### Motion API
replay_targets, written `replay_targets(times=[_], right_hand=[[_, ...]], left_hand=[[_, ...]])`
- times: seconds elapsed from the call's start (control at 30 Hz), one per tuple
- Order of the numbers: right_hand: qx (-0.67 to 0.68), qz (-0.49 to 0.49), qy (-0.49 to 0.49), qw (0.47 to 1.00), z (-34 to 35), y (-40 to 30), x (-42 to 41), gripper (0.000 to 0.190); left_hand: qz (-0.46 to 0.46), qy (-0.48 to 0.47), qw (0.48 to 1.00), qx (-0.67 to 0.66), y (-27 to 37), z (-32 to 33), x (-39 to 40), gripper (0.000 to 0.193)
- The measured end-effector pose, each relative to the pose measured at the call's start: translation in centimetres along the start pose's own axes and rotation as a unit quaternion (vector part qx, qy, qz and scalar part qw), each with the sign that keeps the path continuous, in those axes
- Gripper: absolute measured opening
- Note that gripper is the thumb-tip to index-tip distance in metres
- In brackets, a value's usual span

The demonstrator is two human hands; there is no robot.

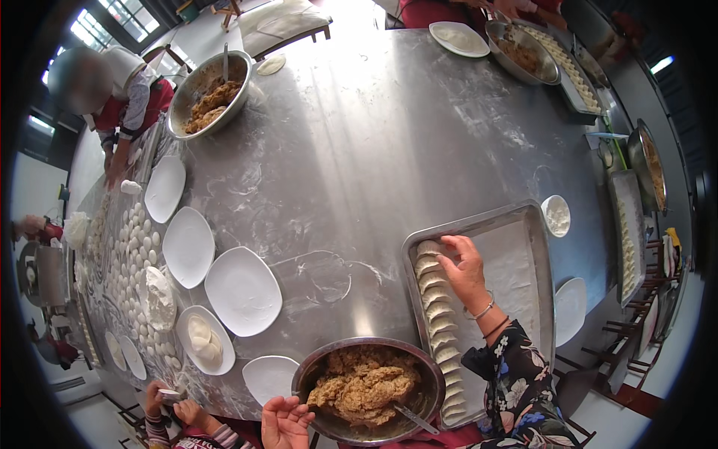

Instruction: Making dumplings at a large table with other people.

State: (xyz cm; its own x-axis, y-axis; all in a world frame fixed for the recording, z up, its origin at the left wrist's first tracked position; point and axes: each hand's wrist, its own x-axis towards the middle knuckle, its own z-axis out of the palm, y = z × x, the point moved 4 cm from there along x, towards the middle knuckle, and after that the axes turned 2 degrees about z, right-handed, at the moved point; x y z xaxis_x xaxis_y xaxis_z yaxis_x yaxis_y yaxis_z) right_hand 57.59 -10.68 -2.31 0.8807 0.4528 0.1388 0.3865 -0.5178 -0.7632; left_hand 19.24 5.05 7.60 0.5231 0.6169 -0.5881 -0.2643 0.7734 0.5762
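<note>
My right hand [464,270] reaches over a metal baking tray [477,229] lined with white paper [507,269]. Its thumb and index finger are apart at the right tip of the last dumpling [428,248], at the far end of a row; whether they touch it I cannot tell. Several pleated dumplings [439,310] run along the tray's left side. Palm up and with nothing in it, my left hand [285,424] is beside the near left rim of a metal bowl [305,359]. Brown minced filling [370,387] fills that bowl, and a metal spoon [416,419] leans in it.
White plates [243,292] stand on the left of the steel table [336,185]; one holds dough wrappers [203,339]. Beyond lie dough pieces [132,252] and flour [161,297]. A flour cup [556,216] is right of the tray. A co-worker's hands [190,412] work at lower left.
</note>
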Motion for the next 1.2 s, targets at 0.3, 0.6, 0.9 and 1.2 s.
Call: replay_targets(times=[0.3,0.6,0.9,1.2], right_hand=[[0.079,0.115,-0.071,0.988,1.0,1.1,-0.2,0.026],[0.039,0.059,-0.088,0.994,1.0,0.7,-0.2,0.029],[0.122,0.108,-0.034,0.986,-7.2,-3.5,-3.2,0.028],[0.006,-0.185,-0.101,0.978,-12.8,-15.0,-8.3,0.031]], left_hand=[[-0.013,-0.001,1.0,-0.003,-0.6,-0.4,0.1,0.036],[-0.015,0.011,1.0,-0.002,-0.6,-1.2,-0.4,0.036],[0.043,0.026,0.999,-0.001,1.2,-3.8,-1.4,0.035],[0.209,0.033,0.976,0.054,2.5,-6.1,-1.1,0.036]])
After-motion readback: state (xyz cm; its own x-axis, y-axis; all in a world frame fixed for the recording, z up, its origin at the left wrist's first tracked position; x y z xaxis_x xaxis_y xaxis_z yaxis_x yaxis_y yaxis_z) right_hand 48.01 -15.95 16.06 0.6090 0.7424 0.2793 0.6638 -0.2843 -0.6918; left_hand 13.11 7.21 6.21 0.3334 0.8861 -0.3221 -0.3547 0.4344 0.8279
